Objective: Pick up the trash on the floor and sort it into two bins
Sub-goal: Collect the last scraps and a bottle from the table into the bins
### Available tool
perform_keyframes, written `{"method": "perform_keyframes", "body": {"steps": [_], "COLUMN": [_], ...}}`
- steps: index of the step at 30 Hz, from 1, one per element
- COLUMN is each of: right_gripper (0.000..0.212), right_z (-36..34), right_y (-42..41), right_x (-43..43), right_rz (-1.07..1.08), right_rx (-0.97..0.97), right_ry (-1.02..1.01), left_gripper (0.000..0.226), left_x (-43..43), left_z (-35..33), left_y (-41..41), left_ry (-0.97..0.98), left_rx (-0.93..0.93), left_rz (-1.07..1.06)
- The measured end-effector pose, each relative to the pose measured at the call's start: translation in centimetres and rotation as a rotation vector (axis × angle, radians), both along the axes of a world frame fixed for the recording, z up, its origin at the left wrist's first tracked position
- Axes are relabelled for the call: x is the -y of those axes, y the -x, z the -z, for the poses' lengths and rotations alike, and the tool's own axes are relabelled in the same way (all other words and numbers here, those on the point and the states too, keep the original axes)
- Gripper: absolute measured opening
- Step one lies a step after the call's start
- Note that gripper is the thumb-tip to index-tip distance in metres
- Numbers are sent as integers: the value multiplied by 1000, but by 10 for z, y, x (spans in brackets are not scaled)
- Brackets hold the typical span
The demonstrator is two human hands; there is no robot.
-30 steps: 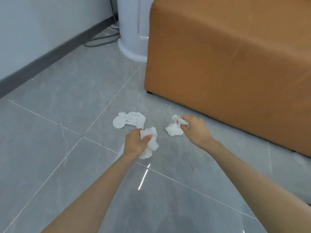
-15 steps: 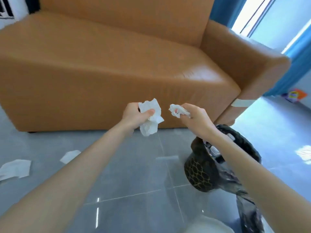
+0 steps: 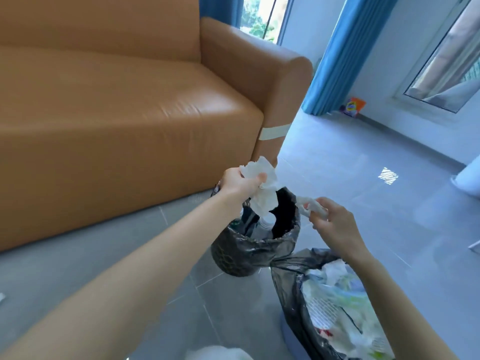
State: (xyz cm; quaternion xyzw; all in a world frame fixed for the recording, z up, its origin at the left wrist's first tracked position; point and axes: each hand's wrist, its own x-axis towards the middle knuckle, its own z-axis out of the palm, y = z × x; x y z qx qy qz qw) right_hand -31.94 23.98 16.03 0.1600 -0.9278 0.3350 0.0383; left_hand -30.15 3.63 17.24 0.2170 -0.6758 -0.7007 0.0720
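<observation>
My left grip [image 3: 240, 183] is clamped on a crumpled white tissue [image 3: 263, 198], fingers and thumb curled round its upper part. Its loose end hangs over the mouth of the dark round bin [image 3: 241, 258] in the middle of the frame. That bin stands on the grey floor [image 3: 363, 178] just in front of the orange sofa [image 3: 117, 120] and is lined with a black bag. Something white and bottle-shaped [image 3: 267, 220] shows inside it. My right grip [image 3: 331, 224], to the right of that bin, pinches a smaller wad of tissue [image 3: 313, 206] between thumb and fingertips, just beside the rim and off the floor. Below it, at the lower right of the frame, the second bin [image 3: 291, 294] also wears a black bag and is filled with white paper and clear plastic wrappers. A small white scrap [image 3: 1, 297] lies on the floor at the far left edge. Blue curtains [image 3: 335, 61] hang at the upper right.
</observation>
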Motion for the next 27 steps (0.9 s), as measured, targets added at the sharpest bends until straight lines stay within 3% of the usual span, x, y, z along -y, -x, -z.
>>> {"method": "perform_keyframes", "body": {"steps": [6,9,14,19,24,27], "right_gripper": [7,8,25,44,56,40], "right_z": [33,51,76,77,62,61], "right_y": [-8,-14,-30,-41,-45,-48], "right_x": [-72,-98,-124,-142,-148,-144], "right_rz": [95,109,108,76,72,89], "right_rx": [88,156,225,267,265,201], "right_ry": [-75,-142,-233,-406,-506,-381], "left_gripper": [33,24,13,36,45,52], "left_x": [-70,-95,-133,-158,-177,-183], "left_z": [35,58,92,121,144,154], "left_y": [12,12,9,2,-9,-14], "left_ry": [59,88,128,189,500,664], "left_rx": [123,141,116,155,148,90], "left_rz": [206,273,376,460,696,729]}}
